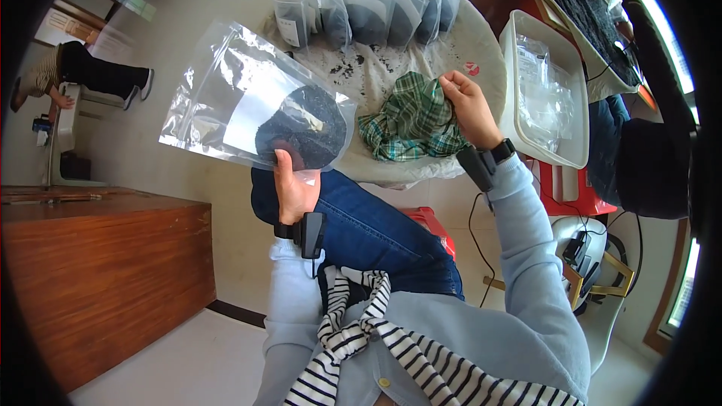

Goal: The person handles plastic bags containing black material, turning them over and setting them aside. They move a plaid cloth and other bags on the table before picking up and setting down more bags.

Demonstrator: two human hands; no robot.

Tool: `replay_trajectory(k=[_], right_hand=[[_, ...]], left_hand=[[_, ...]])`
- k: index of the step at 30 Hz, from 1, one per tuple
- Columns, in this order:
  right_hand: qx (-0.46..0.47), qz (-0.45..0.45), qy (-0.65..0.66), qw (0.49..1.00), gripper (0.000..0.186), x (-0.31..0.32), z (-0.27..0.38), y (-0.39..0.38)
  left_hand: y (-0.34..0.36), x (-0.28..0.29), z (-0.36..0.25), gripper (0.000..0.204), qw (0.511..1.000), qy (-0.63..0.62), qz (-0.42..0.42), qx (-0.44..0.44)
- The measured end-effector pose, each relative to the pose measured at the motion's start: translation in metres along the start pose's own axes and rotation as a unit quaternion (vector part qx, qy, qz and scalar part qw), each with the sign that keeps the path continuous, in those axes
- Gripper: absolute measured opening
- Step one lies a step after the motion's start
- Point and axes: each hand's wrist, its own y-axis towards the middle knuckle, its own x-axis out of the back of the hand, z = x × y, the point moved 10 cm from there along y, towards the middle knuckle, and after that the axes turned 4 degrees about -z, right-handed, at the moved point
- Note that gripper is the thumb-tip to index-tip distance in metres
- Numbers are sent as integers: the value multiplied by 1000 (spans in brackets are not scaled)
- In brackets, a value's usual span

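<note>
One striped scarf (344, 338) lies nearest, knotted once over the person's pale blue top. Two bare hands are at work, each with one black band at the wrist. The left hand (298, 192) grips one clear bag (259, 101) by its lower edge, thumb in front; the bag is tilted, in front of the bench's left side as seen from above, its dark grains gathered at the right end, with one white label (248, 120) on its face. The right hand (472, 109) pinches one green plaid cloth (410, 124), which lies bunched on the round, white-covered bench (485, 45). Along the bench's far side stand at least six filled bags (365, 15); they overlap, so an exact count cannot be told. One red mark (471, 68) and several dark patches (347, 69) show on the cover. Just right of the bench is one white tub (577, 143) holding clear packets (538, 90), too jumbled to count. Far left, one other person (79, 66) leans forward
</note>
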Motion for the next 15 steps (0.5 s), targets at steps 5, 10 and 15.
replay_trajectory(k=[5,10,15], right_hand=[[18,126,92,988,18,-37,25,-18],[190,13,-590,785,22,-55,49,-13],[226,178,-412,865,30,-99,50,-14]], left_hand=[[-1,1,-2,56,1000,5,-5,-4],[-1,-2,-2,56,1000,-12,-8,1],[-4,-5,-3,55,1000,-17,9,-9]])
